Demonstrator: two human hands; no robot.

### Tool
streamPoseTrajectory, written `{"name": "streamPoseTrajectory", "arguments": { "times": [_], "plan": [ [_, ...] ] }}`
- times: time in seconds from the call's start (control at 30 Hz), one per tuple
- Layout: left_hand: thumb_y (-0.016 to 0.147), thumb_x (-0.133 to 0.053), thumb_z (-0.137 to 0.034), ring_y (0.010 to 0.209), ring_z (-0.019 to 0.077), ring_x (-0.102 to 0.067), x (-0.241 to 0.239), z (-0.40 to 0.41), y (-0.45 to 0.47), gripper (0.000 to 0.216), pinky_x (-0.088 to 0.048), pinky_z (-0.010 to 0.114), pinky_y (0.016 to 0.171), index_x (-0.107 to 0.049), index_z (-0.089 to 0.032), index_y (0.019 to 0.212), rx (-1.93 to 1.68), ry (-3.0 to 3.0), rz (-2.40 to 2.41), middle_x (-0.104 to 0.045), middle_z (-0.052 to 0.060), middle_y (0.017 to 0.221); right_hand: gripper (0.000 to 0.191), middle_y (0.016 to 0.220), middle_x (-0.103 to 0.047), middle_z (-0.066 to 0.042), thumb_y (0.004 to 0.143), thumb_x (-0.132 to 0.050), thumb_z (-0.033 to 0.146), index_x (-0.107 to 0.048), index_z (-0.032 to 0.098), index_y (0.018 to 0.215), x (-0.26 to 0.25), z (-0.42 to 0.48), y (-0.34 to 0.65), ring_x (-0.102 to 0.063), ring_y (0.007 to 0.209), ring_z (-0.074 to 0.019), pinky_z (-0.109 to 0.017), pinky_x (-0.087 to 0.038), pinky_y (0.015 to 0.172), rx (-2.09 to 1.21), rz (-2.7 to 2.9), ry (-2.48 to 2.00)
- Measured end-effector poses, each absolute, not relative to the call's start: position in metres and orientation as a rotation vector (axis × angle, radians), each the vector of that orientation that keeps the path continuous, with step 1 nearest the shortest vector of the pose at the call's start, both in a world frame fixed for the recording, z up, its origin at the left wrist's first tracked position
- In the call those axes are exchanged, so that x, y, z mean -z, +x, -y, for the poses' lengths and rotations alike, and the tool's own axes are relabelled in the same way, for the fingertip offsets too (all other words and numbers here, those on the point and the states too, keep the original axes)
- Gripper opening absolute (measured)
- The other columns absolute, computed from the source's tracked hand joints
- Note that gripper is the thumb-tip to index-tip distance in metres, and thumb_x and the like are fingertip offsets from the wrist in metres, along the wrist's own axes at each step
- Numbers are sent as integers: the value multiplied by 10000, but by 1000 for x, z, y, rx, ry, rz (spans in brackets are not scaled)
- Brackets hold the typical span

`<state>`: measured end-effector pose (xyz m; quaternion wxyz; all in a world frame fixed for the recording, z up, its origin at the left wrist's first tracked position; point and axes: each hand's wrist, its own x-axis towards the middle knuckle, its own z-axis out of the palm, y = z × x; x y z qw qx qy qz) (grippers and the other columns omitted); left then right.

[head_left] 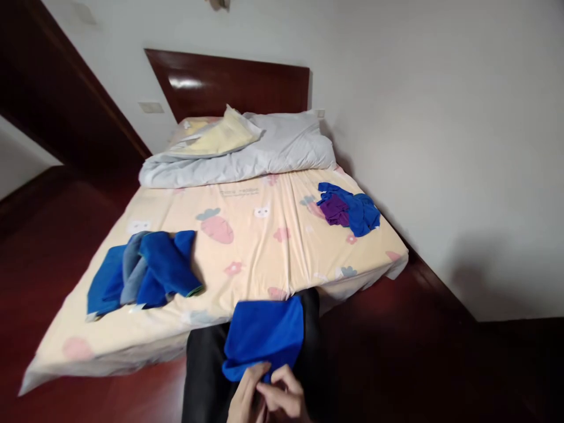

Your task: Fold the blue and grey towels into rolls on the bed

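A blue cloth (267,331) lies spread over my lap, its near edge bunched or rolled up a little. My left hand (247,395) pinches that near edge with curled fingers. Close beside it, my right hand (286,397) is closed on the same edge, the fingertips of both hands almost meeting. Black trousers (202,364) show under the cloth on either side. Part of the cloth's near edge is hidden behind my fingers.
Ahead stands a bed with a patterned yellow sheet (247,247). Several blue and grey cloths (170,264) lie at its left front. A crumpled blue and purple pile (352,208) sits at the right. A grey quilt (291,144) lies near the headboard (247,82). A wall (440,147) borders the right.
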<state>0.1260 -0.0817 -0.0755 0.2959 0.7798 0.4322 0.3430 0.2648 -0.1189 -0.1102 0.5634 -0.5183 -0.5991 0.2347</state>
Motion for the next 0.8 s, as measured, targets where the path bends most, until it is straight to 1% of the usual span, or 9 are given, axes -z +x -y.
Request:
{"name": "streamPoseTrajectory", "arguments": {
  "times": [0.07, 0.13, 0.2, 0.27, 0.33, 0.43, 0.6, 0.7, 0.8],
  "plan": [
    [1020, -523, -274, 1018, 253, -788, 63, 86, 122, 350, -675, 307, 882, -742, -309, 1292, -906, 2076, -1119, -774, 103, 1150, 334, 729, -616, -7, 958, -595, 228, -761, 413, 1181, 79, 111, 286, -607, 515, -185, -292, -559, 420, -417, 1541, -1136],
    [1022, -513, -229, 1020, 237, -782, 45, 89, 115, 366, -664, 295, 894, -738, -310, 1300, -876, 2099, -1107, -766, 100, 1155, 414, 825, -664, -38, 959, -579, 125, -753, 380, 1235, 47, 102, 305, -682, 688, -214, -343, -632, 587, -321, 1732, -1062],
    [1020, -502, -201, 1042, 232, -770, 26, 93, 105, 395, -658, 298, 901, -721, -303, 1332, -866, 2120, -1100, -757, 100, 1160, 416, 885, -683, -54, 955, -584, 72, -745, 340, 1230, 22, 96, 313, -711, 818, -229, -382, -654, 721, -301, 1855, -986],
    [1013, -493, -191, 1075, 239, -755, 12, 97, 92, 406, -652, 316, 917, -712, -276, 1344, -862, 2120, -1133, -747, 111, 1170, 402, 916, -686, -56, 961, -566, 56, -737, 322, 1209, 8, 95, 308, -717, 854, -223, -386, -653, 776, -327, 1917, -930],
    [1003, -493, -202, 1096, 252, -745, 5, 103, 75, 392, -647, 345, 938, -726, -250, 1314, -857, 2098, -1219, -741, 125, 1187, 398, 923, -680, -52, 972, -535, 55, -732, 322, 1191, 6, 99, 294, -713, 821, -210, -364, -647, 764, -369, 1956, -914],
    [998, -473, -216, 1095, 255, -746, 8, 112, 41, 382, -643, 364, 949, -752, -240, 1258, -868, 2064, -1383, -744, 121, 1196, 348, 925, -672, -54, 988, -534, 83, -724, 309, 1172, 8, 113, 269, -704, 767, -197, -328, -632, 704, -439, 1949, -916],
    [992, -497, -196, 995, 212, -764, 11, 129, -26, 332, -637, 302, 888, -782, -263, 1146, -999, 2116, -1689, -771, 74, 1122, 240, 927, -711, -45, 1020, -585, 160, -695, 290, 1189, 4, 139, 249, -738, 799, -186, -291, -613, 670, -543, 1929, -862],
    [964, -543, -156, 961, 192, -763, -9, 136, -55, 309, -624, 297, 930, -790, -267, 1114, -1135, 2145, -1907, -777, 52, 1101, 168, 896, -738, -26, 1009, -705, 299, -706, 274, 1175, 8, 147, 250, -735, 758, -175, -275, -601, 656, -702, 1932, -836],
    [937, -566, -125, 933, 191, -764, -36, 139, -66, 337, -632, 349, 962, -798, -309, 1096, -1338, 2173, -2130, -782, 19, 1071, 285, 878, -729, -7, 922, -814, 443, -738, 265, 1131, 16, 149, 253, -721, 711, -160, -258, -600, 655, -963, 1930, -832]
  ]
}}
